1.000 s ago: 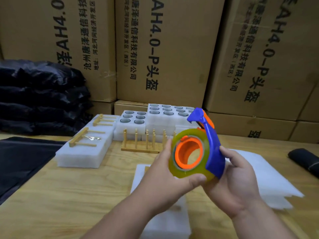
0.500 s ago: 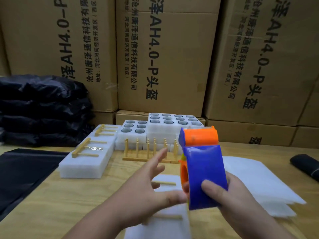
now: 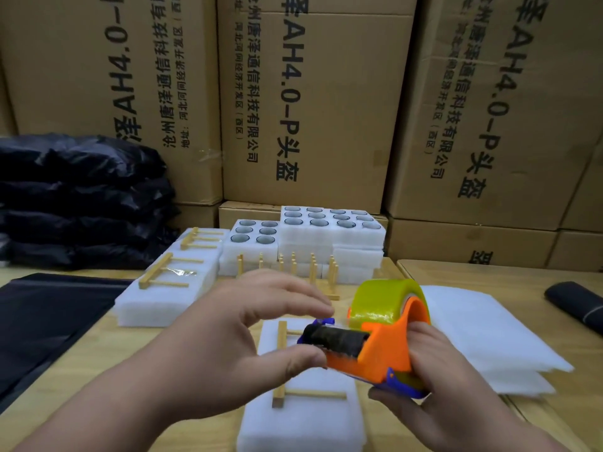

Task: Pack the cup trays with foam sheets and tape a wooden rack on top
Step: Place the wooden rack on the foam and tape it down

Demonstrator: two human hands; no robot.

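My right hand (image 3: 447, 380) grips an orange and blue tape dispenser (image 3: 381, 350) with a yellowish tape roll (image 3: 381, 301), held just above the table. The dispenser's dark front roller points left. My left hand (image 3: 228, 334) hovers at that roller end, thumb under it and touching it, fingers spread loosely above. Below both hands lies a white foam-wrapped pack (image 3: 293, 425) with a wooden rack (image 3: 280, 363) flat on its top. The hands and dispenser hide part of the rack.
Two foam packs (image 3: 156, 301) with racks on top lie at left. Foam cup trays (image 3: 310, 230) and upright wooden racks (image 3: 293, 269) stand behind. Foam sheets (image 3: 483, 340) are stacked at right, beside a black roll (image 3: 574, 305). Black bags (image 3: 78, 197) and cardboard boxes (image 3: 310, 93) fill the back.
The dispenser came down from an upright hold and turned so its roller faces left over the foam pack. My left hand let go of the roll and moved to the roller end.
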